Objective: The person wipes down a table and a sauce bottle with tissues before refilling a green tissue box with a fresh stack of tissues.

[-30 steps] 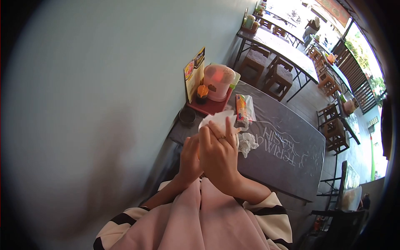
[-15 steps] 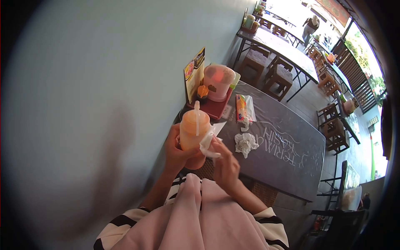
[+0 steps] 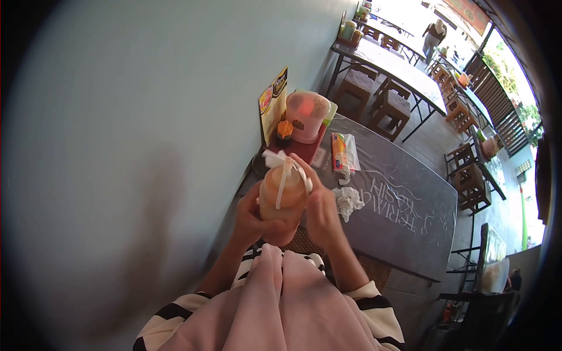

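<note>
Dark table (image 3: 404, 228) beside a pale wall. Left hand (image 3: 249, 213) wraps an upright orange bottle (image 3: 283, 196) from nine o'clock; right hand (image 3: 321, 207), at three o'clock, pinches a white tissue (image 3: 281, 159) over its top.

- bottle (image 3: 283, 196) base — hidden behind left hand (image 3: 252, 217)
- menu card (image 3: 273, 104) print too small to read
- tissue (image 3: 282, 159) partly under right hand (image 3: 321, 210) fingers
</note>
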The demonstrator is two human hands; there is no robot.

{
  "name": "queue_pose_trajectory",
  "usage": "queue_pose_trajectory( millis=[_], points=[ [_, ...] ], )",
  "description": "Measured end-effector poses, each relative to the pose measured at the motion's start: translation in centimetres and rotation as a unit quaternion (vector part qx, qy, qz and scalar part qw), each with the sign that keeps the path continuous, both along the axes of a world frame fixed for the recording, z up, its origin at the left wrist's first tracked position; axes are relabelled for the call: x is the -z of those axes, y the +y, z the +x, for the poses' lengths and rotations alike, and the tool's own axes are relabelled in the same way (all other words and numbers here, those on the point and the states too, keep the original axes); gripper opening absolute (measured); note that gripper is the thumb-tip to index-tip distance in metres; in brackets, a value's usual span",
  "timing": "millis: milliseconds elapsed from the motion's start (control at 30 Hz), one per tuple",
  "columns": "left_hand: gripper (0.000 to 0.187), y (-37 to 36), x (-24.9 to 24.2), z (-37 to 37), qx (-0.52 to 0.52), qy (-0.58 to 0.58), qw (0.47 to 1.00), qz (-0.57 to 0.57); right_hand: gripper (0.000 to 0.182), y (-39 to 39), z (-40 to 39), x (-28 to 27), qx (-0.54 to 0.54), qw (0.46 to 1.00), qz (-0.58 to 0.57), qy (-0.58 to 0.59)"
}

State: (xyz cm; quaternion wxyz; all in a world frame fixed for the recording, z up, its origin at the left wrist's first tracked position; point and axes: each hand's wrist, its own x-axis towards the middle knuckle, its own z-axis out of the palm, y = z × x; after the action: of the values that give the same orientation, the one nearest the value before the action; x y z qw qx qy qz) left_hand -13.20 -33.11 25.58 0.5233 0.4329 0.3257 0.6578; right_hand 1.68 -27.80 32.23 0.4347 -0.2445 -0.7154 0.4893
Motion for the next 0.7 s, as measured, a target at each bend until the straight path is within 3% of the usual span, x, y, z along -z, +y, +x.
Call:
queue_pose_trajectory(
  millis=[33,133,167,267,400,500,567,700],
  points=[
    [0.084,-0.2,0.0,-0.1,-0.001,0.000,1.000,-0.001,0.069,0.8,0.2,0.2,-0.001,1.000,-0.001,0.000],
    [0.087,-0.2,0.0,-0.1,0.057,-0.015,0.996,-0.061,0.080,2.8,0.3,-0.8,-0.193,0.957,-0.209,0.064],
    [0.089,-0.2,0.0,0.3,0.072,-0.035,0.994,-0.069,0.080,3.3,0.2,-0.9,-0.193,0.956,-0.211,0.062],
    [0.091,0.1,0.9,0.4,0.098,-0.043,0.992,-0.065,0.091,5.0,0.0,-1.0,-0.327,0.914,-0.235,0.049],
    [0.094,0.6,1.3,0.5,0.122,-0.088,0.988,-0.030,0.092,4.6,0.0,-1.4,-0.327,0.909,-0.252,0.053],
    [0.094,0.4,0.3,0.6,0.094,-0.084,0.989,-0.077,0.092,3.4,0.4,-0.9,-0.273,0.925,-0.253,0.077],
    [0.092,0.5,0.7,0.2,0.083,-0.050,0.992,-0.077,0.098,2.6,0.5,-0.7,-0.157,0.964,-0.200,0.076],
    [0.084,0.5,-0.1,1.3,0.047,-0.047,0.996,-0.055,0.092,0.7,1.1,0.5,-0.096,0.971,-0.184,0.118]
  ],
)
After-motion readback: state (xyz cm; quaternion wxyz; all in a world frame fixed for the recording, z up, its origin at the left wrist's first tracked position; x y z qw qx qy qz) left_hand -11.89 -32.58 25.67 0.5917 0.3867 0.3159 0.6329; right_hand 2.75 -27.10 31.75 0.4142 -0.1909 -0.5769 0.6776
